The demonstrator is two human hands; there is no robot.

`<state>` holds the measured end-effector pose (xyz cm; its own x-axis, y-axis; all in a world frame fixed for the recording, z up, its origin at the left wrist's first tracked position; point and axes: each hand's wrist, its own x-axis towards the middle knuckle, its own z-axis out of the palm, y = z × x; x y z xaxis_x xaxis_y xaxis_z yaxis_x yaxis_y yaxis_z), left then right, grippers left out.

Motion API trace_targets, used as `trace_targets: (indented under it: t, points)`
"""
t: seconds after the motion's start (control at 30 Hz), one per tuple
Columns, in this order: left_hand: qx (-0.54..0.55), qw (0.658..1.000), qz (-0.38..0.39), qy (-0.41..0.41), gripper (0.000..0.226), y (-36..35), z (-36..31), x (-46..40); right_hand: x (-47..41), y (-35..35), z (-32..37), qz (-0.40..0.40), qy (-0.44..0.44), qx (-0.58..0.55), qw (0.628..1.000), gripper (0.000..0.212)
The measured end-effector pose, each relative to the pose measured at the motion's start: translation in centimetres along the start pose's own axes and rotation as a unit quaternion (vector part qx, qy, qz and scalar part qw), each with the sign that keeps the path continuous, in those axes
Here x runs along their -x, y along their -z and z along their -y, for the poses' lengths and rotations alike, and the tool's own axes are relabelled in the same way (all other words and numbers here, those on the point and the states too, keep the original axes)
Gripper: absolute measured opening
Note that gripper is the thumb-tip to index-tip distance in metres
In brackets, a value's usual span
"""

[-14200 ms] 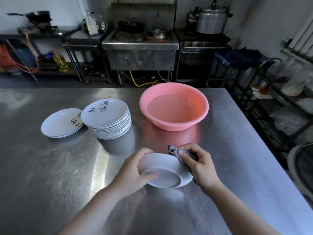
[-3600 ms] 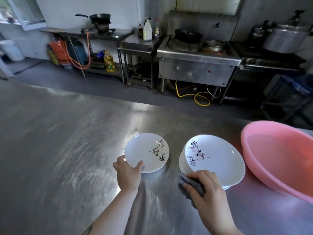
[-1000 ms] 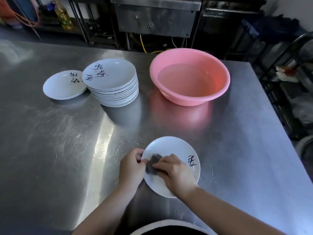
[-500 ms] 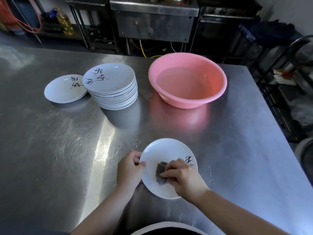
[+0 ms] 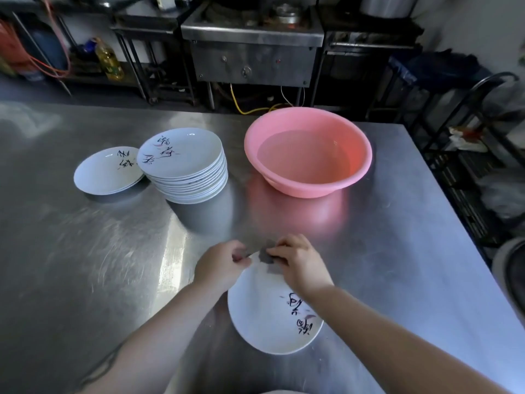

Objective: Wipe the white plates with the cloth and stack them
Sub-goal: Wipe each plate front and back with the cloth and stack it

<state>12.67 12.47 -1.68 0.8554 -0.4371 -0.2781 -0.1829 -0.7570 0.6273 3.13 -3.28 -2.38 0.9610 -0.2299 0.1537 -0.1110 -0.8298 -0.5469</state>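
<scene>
A white plate (image 5: pixel 267 317) with dark brush writing lies face up near the table's front edge. My left hand (image 5: pixel 220 265) grips its far left rim. My right hand (image 5: pixel 298 260) presses a small grey cloth (image 5: pixel 268 258) onto the plate's far edge. Further back on the left stands a tall stack of white plates (image 5: pixel 187 166). A low pile of two or three plates (image 5: pixel 108 172) sits just left of that stack.
A pink basin (image 5: pixel 308 152) holding water stands behind the plate, right of the tall stack. The steel table (image 5: pixel 85 265) ends at the right, where a dark wire rack (image 5: pixel 468 166) stands. Stoves and shelves line the far wall.
The cloth and my right hand moved from the plate's middle to its far edge. The plate turned, so its writing now lies at the near right. My left hand shifted along the rim.
</scene>
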Motion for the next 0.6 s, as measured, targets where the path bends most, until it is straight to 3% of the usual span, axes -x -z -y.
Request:
trace_targets:
  t: [0.1, 0.3, 0.4, 0.53, 0.6]
  points:
    - [-0.002, 1.0, 0.017, 0.017, 0.014, -0.9, -0.2, -0.4, 0.2, -2.1, -0.3, 0.073, -0.004, 0.033, 0.997, 0.029]
    - [0.04, 0.995, 0.013, 0.088, 0.016, -0.6, 2.3, 1.7, 1.5, -1.3, -2.3, 0.033, -0.064, 0.078, 0.994, 0.041]
    - [-0.014, 0.993, 0.08, 0.082, 0.016, -0.3, 2.2, 2.4, 1.8, -1.2, -1.9, 0.042, -0.063, 0.071, 0.995, 0.041]
    - [-0.004, 1.0, 0.023, 0.012, 0.025, -0.5, 0.1, 0.8, 1.1, -1.3, -1.2, 0.068, -0.032, 0.058, 0.995, 0.033]
    - [0.011, 1.0, 0.012, 0.012, 0.016, -1.2, -0.5, 0.1, 0.9, -1.3, -0.9, 0.079, -0.023, 0.052, 0.995, 0.032]
